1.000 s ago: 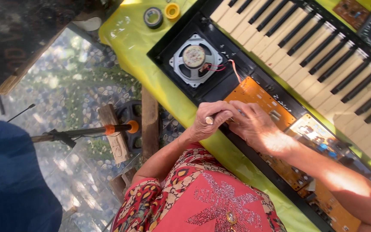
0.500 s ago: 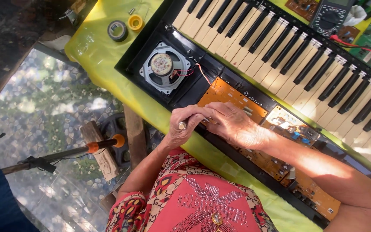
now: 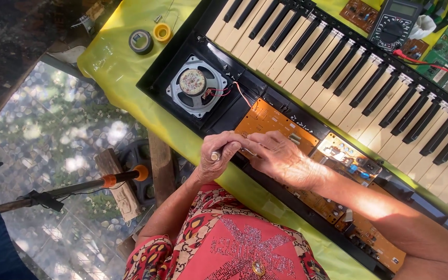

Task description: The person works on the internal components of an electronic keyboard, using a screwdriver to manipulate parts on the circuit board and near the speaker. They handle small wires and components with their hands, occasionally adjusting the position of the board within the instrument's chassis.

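Hands: I see both together at the near edge of the opened keyboard (image 3: 338, 78).
Left hand (image 3: 218, 158): fist clamped round a small metal-tipped tool (image 3: 215, 155), upright.
Right hand (image 3: 276, 155): fingers curled, touching the left; I can't tell if it grips anything.
Under hands: orange circuit board (image 3: 273, 120).
Nearby: round speaker (image 3: 193, 89) left of board; tape rolls (image 3: 150, 37) on yellow cloth (image 3: 110, 57); multimeter (image 3: 395, 23) far side.

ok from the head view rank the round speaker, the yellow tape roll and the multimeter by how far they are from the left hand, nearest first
From the left hand:
1. Round speaker, just above it in the open keyboard case.
2. Yellow tape roll, higher up, on the yellow cloth.
3. Multimeter, far top right.
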